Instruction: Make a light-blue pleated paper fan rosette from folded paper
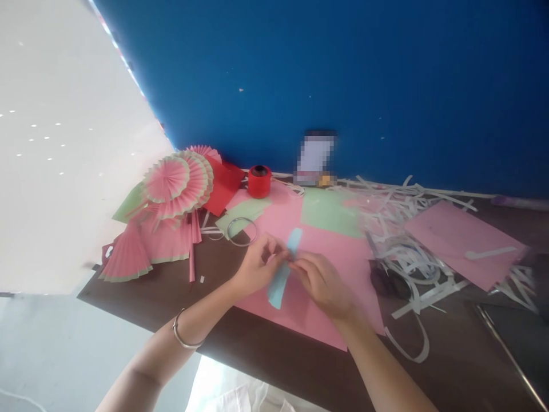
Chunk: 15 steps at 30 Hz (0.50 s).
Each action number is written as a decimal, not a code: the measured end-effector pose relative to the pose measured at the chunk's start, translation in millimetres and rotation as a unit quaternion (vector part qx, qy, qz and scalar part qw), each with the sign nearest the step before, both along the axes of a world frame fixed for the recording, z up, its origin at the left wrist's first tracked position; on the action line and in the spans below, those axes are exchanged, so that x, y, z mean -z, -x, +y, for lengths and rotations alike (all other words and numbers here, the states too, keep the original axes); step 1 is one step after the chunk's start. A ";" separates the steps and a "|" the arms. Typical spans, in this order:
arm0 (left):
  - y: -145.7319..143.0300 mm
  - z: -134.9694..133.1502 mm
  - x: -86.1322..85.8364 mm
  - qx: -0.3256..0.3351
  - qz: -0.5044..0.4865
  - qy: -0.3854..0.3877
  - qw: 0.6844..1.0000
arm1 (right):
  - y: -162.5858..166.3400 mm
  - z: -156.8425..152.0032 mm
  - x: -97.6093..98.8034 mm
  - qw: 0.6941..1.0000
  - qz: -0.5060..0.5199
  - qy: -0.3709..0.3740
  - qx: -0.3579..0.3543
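A light blue paper strip (pixel 279 286) slants between my two hands, above a pink paper sheet (pixel 351 269). My left hand (pixel 257 263) pinches the strip near its middle, thumb against fingers. From the other side, my right hand (pixel 323 280) has its fingertips closed on the same spot, almost touching the left ones. The exact fold or crease at the fingertips is too blurred to make out. Just beyond my left hand lies a thin ring-shaped bangle (pixel 242 232). Pale green paper (pixel 330 214) lies on the pink sheet, farther back.
Pink pleated paper fans (pixel 169 183) with green edges pile up at the left, by red paper (pixel 225 186). A red tape roll (pixel 259 183) stands at the back. White paper strips (pixel 412 200) and a pink card (pixel 463 243) cover the right. A blue wall (pixel 343 74) rises behind.
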<state>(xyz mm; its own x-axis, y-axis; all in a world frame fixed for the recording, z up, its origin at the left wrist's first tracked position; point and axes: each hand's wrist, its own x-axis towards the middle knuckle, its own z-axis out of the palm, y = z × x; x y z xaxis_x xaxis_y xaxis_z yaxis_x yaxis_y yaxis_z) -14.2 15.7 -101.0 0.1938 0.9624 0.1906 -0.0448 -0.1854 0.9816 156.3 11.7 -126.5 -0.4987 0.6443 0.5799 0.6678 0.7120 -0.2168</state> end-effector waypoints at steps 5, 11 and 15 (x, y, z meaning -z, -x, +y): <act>0.2 -1.4 -3.3 0.023 -0.004 -0.001 1.000 | 1.9 -0.5 -5.4 0.999 -0.001 -0.044 -0.018; 3.8 1.0 -0.4 0.057 -0.016 0.019 0.998 | 3.5 -2.2 -8.5 0.994 -0.022 -0.103 -0.023; 8.2 4.9 2.6 0.079 -0.015 0.023 0.996 | 4.7 -3.3 -7.1 0.997 0.000 -0.062 -0.036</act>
